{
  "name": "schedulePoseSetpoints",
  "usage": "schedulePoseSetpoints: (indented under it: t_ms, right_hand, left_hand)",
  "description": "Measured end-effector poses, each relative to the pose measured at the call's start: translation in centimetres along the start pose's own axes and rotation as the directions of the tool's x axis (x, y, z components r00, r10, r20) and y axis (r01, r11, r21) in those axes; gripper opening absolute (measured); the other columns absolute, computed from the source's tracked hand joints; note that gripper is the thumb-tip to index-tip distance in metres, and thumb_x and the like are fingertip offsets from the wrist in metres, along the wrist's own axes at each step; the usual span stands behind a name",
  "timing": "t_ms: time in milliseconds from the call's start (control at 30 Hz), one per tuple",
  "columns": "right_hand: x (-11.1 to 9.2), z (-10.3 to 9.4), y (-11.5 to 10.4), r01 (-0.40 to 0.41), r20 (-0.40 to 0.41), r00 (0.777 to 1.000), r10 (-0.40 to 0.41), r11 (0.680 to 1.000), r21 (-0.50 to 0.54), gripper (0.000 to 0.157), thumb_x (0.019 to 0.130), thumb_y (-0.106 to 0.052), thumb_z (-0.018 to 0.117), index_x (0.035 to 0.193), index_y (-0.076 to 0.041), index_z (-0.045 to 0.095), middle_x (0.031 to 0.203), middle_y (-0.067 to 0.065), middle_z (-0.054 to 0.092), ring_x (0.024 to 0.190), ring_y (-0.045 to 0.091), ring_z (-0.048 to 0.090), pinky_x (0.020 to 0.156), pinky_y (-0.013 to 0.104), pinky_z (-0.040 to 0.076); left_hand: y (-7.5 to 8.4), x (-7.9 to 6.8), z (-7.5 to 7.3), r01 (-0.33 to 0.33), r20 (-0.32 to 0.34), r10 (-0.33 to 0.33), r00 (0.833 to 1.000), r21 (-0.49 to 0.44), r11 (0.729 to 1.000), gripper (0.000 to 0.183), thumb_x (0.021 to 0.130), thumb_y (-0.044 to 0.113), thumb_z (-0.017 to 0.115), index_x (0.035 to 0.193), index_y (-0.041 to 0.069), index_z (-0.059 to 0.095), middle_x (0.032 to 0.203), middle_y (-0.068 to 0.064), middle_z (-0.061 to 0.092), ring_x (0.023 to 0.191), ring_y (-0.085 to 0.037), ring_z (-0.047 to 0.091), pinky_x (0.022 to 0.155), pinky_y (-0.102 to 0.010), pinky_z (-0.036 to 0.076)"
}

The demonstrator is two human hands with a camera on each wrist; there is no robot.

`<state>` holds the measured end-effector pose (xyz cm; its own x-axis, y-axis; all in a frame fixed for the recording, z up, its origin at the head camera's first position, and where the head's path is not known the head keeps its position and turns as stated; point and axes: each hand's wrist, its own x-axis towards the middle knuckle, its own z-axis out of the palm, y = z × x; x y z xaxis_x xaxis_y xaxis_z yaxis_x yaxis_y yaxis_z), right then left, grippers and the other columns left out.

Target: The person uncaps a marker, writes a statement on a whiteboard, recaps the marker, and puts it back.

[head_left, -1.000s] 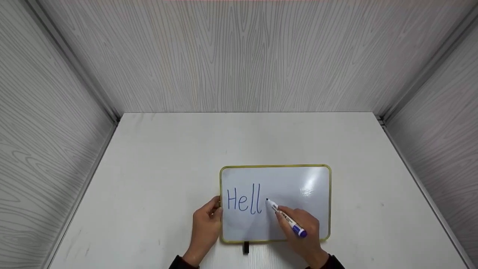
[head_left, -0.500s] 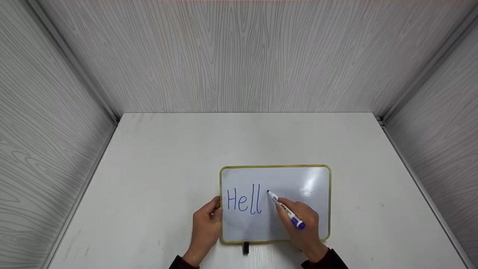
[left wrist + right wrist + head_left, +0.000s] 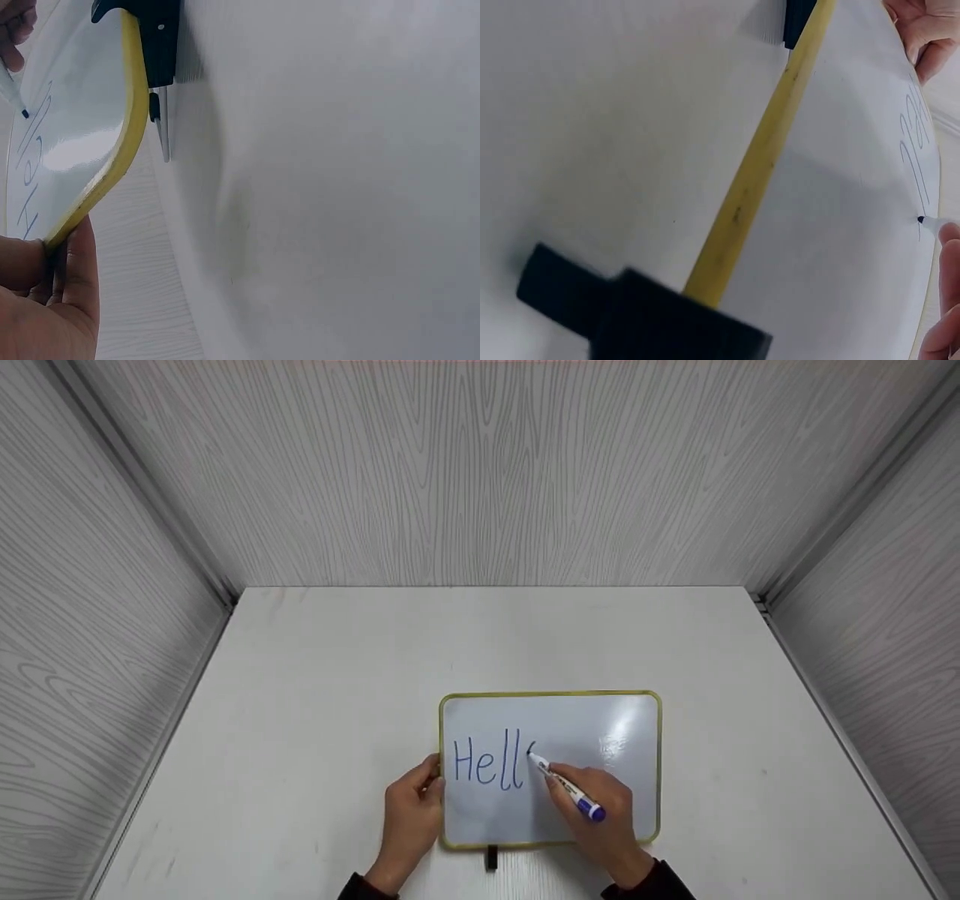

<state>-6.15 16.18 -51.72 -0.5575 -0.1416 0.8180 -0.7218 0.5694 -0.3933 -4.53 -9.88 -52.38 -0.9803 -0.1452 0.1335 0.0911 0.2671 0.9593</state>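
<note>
A small whiteboard (image 3: 570,720) with a yellow frame lies at the front of the table, with "Hell" in blue handwriting on its left half. My left hand (image 3: 411,817) pinches the board's left edge; in the left wrist view, the thumb of that hand (image 3: 45,315) lies by the face and a finger goes behind the frame. My right hand (image 3: 604,817) grips a white marker (image 3: 574,793) with a blue end, slanted over the board. Its dark tip is at a short curved stroke right of the last "l". In the right wrist view, the marker tip (image 3: 921,220) meets the writing surface.
A black piece (image 3: 491,858) sticks out below the board's front edge; in the left wrist view, a black bracket (image 3: 159,45) sits against the frame. White tabletop (image 3: 300,697) surrounds the board, with wood-grain panels (image 3: 480,472) behind and at both sides.
The marker tip first moved up the board, then left and slightly down with my right hand. A short curved blue stroke has appeared beside "Hell". My left hand keeps its hold on the edge.
</note>
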Motion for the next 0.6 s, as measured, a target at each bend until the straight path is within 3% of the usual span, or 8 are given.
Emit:
schedulePoseSetpoints:
  t_ms: [133,400,600]
  right_hand:
    - [-0.2,0.0,-0.3,0.026,-0.001,1.0,-0.026,1.0,0.012,0.021,0.075,0.0,0.081,0.096,-0.005,0.082,0.082,0.003,0.077,0.062,0.014,0.064,0.056,0.027,0.05]
    - [-0.8,-0.5,-0.8,-0.044,0.011,0.999,0.043,0.999,0.032,0.021,0.07,0.005,0.081,0.089,-0.004,0.082,0.08,-0.001,0.077,0.06,0.012,0.063,0.056,0.025,0.049]
    - [-1.3,-0.6,0.1,0.015,-0.068,0.998,-0.011,0.998,0.063,0.021,0.069,0.004,0.079,0.089,-0.002,0.082,0.078,0.004,0.076,0.058,0.015,0.063,0.055,0.027,0.05]
  left_hand:
    - [0.1,-0.1,-0.1,0.004,-0.001,-0.004,1.0,0.005,1.0,0.041,0.092,-0.02,0.06,0.133,-0.015,0.063,0.117,-0.022,0.073,0.099,-0.025,0.068,0.083,-0.033,0.057]
    - [0.2,-0.1,-0.1,0.011,0.01,-0.011,1.0,0.0,1.0,0.041,0.093,-0.018,0.06,0.134,-0.014,0.062,0.119,-0.021,0.073,0.101,-0.025,0.068,0.085,-0.034,0.057]
    - [0.1,-0.1,-0.1,0.017,-0.001,-0.017,1.0,-0.008,1.0,0.04,0.093,-0.018,0.062,0.132,-0.013,0.064,0.115,-0.019,0.074,0.096,-0.023,0.067,0.081,-0.028,0.055]
